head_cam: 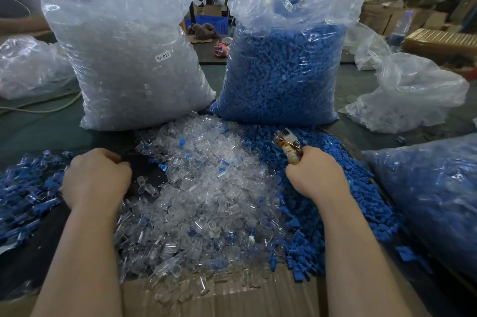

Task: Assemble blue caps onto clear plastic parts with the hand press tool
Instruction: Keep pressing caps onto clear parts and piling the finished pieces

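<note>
A heap of clear plastic parts [206, 187] covers the middle of the table, with a heap of loose blue caps [335, 187] on its right side. My right hand [317, 172] grips the handles of the hand press tool [287, 145], whose metal jaws point up and away over the blue caps. My left hand [95, 177] is curled, knuckles up, over a dark patch of table between the clear heap and a pile of assembled blue-capped parts [28, 187] at the left. I cannot see what its fingers hold.
Behind the heaps stand a tall bag of clear parts [129, 58] labelled SJ-017 and a tall bag of blue caps [284, 71]. Another bag of blue parts [433, 200] lies at the right. Crumpled plastic bags [407, 99] sit farther right and left. Cardboard [219, 298] lines the near edge.
</note>
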Action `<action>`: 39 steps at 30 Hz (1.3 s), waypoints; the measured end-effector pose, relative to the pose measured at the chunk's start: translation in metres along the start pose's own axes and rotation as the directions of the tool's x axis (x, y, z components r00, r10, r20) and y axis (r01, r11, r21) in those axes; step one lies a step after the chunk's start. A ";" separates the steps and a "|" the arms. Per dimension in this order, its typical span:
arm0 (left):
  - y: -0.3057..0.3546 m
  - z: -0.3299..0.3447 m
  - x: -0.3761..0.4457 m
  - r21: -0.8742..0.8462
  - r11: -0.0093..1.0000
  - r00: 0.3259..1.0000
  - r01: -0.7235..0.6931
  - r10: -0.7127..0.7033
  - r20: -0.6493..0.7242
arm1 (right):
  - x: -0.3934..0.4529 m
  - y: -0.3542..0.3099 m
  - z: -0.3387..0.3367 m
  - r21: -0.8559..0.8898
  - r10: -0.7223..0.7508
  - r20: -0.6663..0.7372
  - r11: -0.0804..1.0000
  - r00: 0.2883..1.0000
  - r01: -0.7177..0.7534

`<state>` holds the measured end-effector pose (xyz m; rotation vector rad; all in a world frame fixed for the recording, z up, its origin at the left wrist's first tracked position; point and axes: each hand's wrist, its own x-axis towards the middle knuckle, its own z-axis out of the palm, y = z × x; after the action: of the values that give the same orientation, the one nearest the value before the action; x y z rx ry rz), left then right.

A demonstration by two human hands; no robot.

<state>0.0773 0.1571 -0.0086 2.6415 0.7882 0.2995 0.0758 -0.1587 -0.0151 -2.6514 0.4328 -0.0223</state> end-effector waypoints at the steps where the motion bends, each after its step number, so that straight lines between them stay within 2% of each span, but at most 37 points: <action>1: 0.004 -0.001 0.000 0.028 1.000 0.998 -0.012 0.011 0.066 | -0.001 -0.001 0.000 -0.013 0.015 -0.005 1.000 1.000 -0.016; 4: 0.015 0.003 -0.005 0.045 0.997 0.964 -0.058 0.044 0.261 | -0.003 -0.002 0.001 -0.053 0.048 -0.003 0.997 0.999 -0.048; 6: 0.019 0.006 -0.007 0.020 0.997 0.950 -0.068 0.059 0.306 | -0.005 -0.003 0.001 -0.076 0.062 0.010 0.995 0.998 -0.061; 11: 0.024 0.010 -0.010 -0.074 0.992 0.957 -0.097 0.114 0.266 | -0.005 -0.006 0.004 -0.105 0.049 0.028 0.993 0.998 -0.045; 14: 0.034 0.010 -0.018 -0.292 0.945 0.957 -0.144 0.208 0.204 | -0.005 -0.007 0.005 -0.113 0.055 0.017 0.992 0.998 -0.052; 16: 0.045 0.011 -0.024 -0.470 0.871 0.937 -0.143 0.271 0.218 | -0.005 -0.008 0.005 -0.110 0.085 0.008 0.990 0.996 -0.083; 19: 0.061 0.016 -0.033 -0.665 0.745 0.885 -0.051 0.342 0.315 | -0.005 -0.009 0.004 -0.125 0.108 0.015 0.987 0.994 -0.105; 24: 0.076 0.023 -0.043 -0.766 0.642 0.836 0.022 0.409 0.367 | -0.006 -0.008 0.002 -0.150 0.091 0.014 0.985 0.996 -0.088; 28: 0.083 0.021 -0.052 -0.823 0.556 0.813 0.115 0.424 0.400 | -0.006 -0.008 0.001 -0.147 0.061 0.019 0.987 0.998 -0.057; 35: 0.088 0.008 -0.062 -0.861 0.436 0.720 0.263 0.505 0.476 | -0.007 -0.008 0.002 -0.129 0.056 0.018 0.990 0.998 -0.054; 39: 0.091 0.008 -0.065 -0.859 0.442 0.716 0.260 0.509 0.479 | -0.006 -0.009 0.003 -0.104 0.048 -0.010 0.993 0.999 -0.049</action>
<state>0.0703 0.0481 0.0148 1.5067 0.0324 -0.2270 0.0726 -0.1477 -0.0136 -2.7423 0.5138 0.0057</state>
